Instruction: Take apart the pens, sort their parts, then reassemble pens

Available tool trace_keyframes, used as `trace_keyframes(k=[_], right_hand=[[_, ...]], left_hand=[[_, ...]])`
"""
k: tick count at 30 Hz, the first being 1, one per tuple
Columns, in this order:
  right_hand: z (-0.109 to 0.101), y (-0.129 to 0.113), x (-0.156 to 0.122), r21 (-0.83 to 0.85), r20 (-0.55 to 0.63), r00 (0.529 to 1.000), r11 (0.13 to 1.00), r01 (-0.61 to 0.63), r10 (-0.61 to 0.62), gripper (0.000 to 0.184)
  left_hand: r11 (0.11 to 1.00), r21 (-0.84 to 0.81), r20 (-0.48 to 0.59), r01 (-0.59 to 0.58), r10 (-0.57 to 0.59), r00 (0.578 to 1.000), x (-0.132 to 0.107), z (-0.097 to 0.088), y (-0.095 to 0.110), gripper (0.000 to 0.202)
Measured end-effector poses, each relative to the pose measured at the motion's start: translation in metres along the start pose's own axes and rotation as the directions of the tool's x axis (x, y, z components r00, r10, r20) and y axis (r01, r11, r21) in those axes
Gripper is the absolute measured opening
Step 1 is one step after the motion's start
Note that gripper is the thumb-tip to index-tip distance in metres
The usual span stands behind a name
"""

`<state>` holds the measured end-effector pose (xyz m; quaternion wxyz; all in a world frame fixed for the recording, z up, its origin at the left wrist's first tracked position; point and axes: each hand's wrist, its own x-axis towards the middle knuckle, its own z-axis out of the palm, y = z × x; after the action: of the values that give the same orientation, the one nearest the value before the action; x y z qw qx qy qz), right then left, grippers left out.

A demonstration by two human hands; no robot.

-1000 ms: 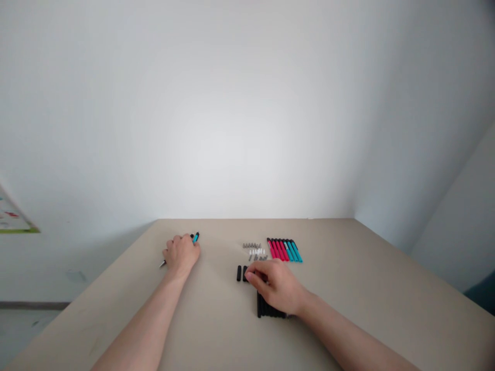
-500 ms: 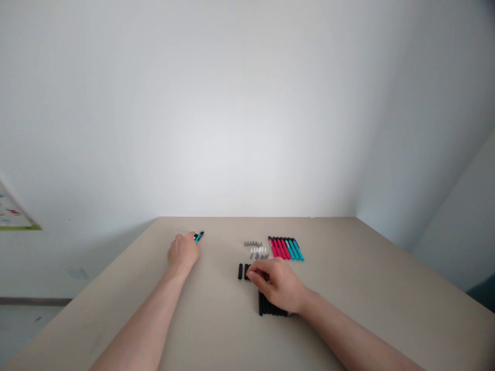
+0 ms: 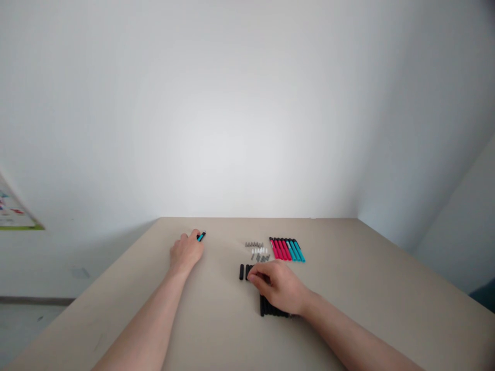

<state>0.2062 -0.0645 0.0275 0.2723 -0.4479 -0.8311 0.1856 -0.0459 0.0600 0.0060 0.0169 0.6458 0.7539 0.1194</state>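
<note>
While the left hand (image 3: 186, 252) lies on the table (image 3: 216, 330) closed around a pen (image 3: 201, 236), whose teal and black end pokes out past the fingers toward the far edge, the right hand (image 3: 280, 286) rests palm down nearer the viewer. Its fingers are curled and the fingertips meet two short black caps (image 3: 241, 271). Whether they pinch one or only touch cannot be told. The heel of that hand covers part of a row of black tubes (image 3: 270, 310) lying side by side. The hands are well apart, each busy with its own piece, so the work looks to be at a picking stage. Lifting one cap cleanly would call for a fine pinch that leaves its neighbour alone. Just beyond the right hand lie small grey springs (image 3: 252, 244), then a cluster of white and grey bits (image 3: 260, 252). Beside these lies a neat row of red and teal pens (image 3: 286, 249). Bare tabletop opens between the hands and to the left and right. The far edge, against a plain white wall (image 3: 247, 103), is near the pen tip. A poster (image 3: 11, 214) shows low on the left.
</note>
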Motion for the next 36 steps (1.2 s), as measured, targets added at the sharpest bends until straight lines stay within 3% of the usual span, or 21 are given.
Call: trace_keyframes(k=[9, 14, 22, 32, 36], right_hand=[[0.001, -0.002, 0.000, 0.000, -0.007, 1.000, 1.000, 0.016, -0.016, 0.019], [0.001, 0.001, 0.000, 0.001, -0.009, 1.000, 1.000, 0.015, -0.015, 0.020], [0.002, 0.006, -0.002, 0.011, -0.003, 1.000, 1.000, 0.015, -0.015, 0.019], [0.000, 0.005, -0.003, 0.026, -0.001, 1.000, 1.000, 0.012, -0.012, 0.019], [0.000, 0.005, -0.003, 0.023, -0.007, 1.000, 1.000, 0.010, -0.010, 0.020]], left_hand=[[0.996, -0.018, -0.049, 0.083, -0.084, 0.995, -0.004, -0.006, 0.001, 0.040], [0.987, -0.038, 0.010, 0.154, -0.153, 0.988, 0.000, -0.012, -0.007, 0.029], [0.982, -0.109, 0.088, 0.152, -0.143, 0.986, 0.011, -0.014, -0.025, 0.022], [0.967, -0.070, -0.081, 0.246, -0.251, 0.965, 0.011, -0.011, -0.026, 0.030], [0.966, -0.039, -0.086, 0.256, -0.259, 0.962, 0.008, -0.010, -0.025, 0.030]])
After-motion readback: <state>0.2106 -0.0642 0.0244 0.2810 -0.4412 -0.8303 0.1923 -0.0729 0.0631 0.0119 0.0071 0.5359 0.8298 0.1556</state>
